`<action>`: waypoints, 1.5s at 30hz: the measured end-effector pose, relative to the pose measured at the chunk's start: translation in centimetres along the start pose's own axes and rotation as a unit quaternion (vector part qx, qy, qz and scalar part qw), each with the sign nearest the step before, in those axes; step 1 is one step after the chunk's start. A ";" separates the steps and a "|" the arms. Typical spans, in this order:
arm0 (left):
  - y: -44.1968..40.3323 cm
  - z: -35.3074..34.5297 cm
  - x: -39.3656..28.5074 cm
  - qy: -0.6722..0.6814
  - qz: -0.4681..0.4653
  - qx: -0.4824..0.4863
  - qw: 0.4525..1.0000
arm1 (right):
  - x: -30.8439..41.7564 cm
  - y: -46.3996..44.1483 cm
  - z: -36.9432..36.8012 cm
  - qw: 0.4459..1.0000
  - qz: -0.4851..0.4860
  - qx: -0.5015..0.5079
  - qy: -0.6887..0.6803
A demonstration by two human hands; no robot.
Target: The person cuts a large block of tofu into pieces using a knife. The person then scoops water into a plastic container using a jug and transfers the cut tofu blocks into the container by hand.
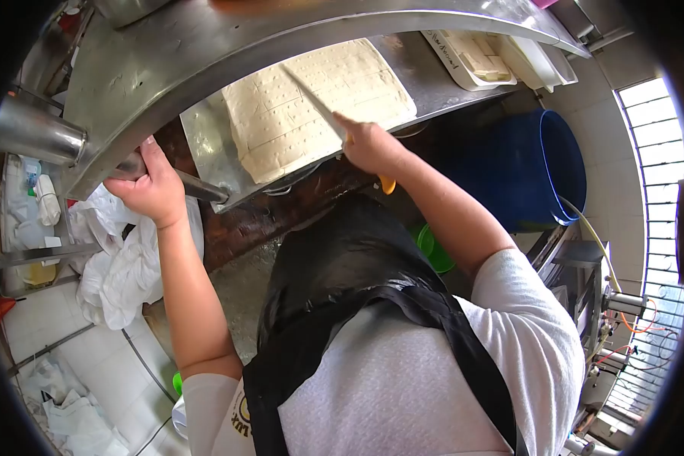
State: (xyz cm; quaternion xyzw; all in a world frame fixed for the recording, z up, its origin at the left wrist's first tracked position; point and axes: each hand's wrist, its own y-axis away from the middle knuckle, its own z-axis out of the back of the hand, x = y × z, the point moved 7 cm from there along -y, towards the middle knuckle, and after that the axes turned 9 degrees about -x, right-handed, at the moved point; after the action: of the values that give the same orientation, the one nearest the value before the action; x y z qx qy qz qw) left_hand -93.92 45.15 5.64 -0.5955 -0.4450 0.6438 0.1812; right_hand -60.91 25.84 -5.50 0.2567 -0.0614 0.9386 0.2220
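Note:
A long-bladed knife (311, 97) with a yellow-orange handle is in my right hand (371, 146). My fingers are closed around the handle, and the index finger points along the blade. The blade lies over a large flat pale slab (319, 110), marked with small holes and thin straight lines; dough or cheese, I cannot tell which. The slab covers much of a steel table (205, 144). At the left, my left hand (153, 182) is wrapped round a steel post (201, 187) under the raised shelf; some of its fingers are hidden.
The curved steel shelf (159, 57) overhangs the table's far side. White trays (463, 61) holding pale blocks stand at the back right. A blue barrel (509, 167) is right of my arm. White plastic bags (121, 273) hang at the left.

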 end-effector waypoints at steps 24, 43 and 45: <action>0.3 0.0 0.9 0.048 -0.014 -0.001 0.999 | -0.5 -20.6 -3.1 0.996 -0.044 0.048 0.060; 0.3 0.4 0.6 -0.040 -0.083 -0.021 0.995 | -0.5 -8.9 -1.1 0.984 -0.078 0.128 0.098; 0.5 0.6 1.5 -0.012 -0.004 -0.019 1.000 | -0.3 -6.5 -0.7 0.984 -0.071 0.123 0.104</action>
State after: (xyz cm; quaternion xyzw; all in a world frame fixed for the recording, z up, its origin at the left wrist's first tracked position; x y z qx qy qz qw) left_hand -94.64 45.81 4.26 -0.5892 -0.4617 0.6417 0.1673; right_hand -58.10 31.68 -6.28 0.1865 0.0959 0.9425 0.2602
